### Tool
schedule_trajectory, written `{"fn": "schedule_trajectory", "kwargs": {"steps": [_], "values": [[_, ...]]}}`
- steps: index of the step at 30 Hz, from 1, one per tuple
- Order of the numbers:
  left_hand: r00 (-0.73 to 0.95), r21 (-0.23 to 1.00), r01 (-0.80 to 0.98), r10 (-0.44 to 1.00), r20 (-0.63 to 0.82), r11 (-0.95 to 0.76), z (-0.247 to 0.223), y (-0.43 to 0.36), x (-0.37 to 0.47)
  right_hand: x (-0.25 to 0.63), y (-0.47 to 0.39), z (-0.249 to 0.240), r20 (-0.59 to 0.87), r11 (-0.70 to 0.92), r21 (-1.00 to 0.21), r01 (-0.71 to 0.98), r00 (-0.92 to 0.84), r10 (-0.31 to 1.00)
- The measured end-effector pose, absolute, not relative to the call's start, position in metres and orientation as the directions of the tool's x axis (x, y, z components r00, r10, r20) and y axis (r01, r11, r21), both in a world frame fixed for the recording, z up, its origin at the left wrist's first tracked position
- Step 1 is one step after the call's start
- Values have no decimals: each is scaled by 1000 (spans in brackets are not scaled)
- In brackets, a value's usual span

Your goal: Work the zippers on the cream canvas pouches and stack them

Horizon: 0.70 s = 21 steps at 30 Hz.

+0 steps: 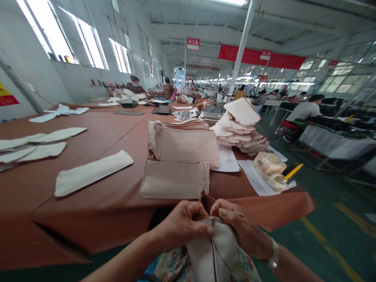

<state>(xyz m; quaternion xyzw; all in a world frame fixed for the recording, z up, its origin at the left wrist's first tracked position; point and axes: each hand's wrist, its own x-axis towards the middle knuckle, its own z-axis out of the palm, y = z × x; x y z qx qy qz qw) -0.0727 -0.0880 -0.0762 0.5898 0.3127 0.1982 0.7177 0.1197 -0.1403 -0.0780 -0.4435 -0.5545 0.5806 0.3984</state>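
I have the pale piece (225, 241) over my lap, just beyond the near edge of the brown-covered table (117, 207), its top end drawn up between my hands. My left hand (183, 221) pinches the left side of that end, thumb laid flat on it; my right hand (242, 225) is closed on the right side, fingertips bunched near the tip (the bracelet (274, 254) sits well back at the wrist). A dark line runs down the piece from a small bit at the top, perhaps a zip pull, though it is too small for me to be sure.

I judge it light and soft, likely to sag and crease, not fragile, a little firmer along the seams. The best hold is at the top corners, either side of the line, keeping it taut.

Along the near edge lie the stacked panels (174, 180); towards the right corner, the stained tub (266, 164) sits on paper (252, 178).
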Motion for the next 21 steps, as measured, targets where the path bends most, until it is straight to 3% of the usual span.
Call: {"fn": "schedule_trajectory", "kwargs": {"steps": [3,7,9,12,16,21], "values": [[723,989,93,675,-145,113,-76,-89,-76,121,-143,-70,-87,-59,-994,94,-328,941],[684,959,144,725,82,-245,-69,-89,-84,120,-145,-66,-194,-161,-977,141,-267,944],[672,854,194,700,242,-482,-68,-89,-88,118,-146,-67,-225,-206,-974,97,-249,942],[712,593,264,568,413,-761,-68,-91,-92,115,-147,-71,-242,-249,-969,6,-255,936],[749,301,418,512,420,-857,-72,-98,-88,111,-147,-76,-241,-264,-962,-71,-239,941],[730,172,490,510,455,-854,-78,-107,-80,105,-149,-74,-263,-277,-959,-54,-192,946]]}}
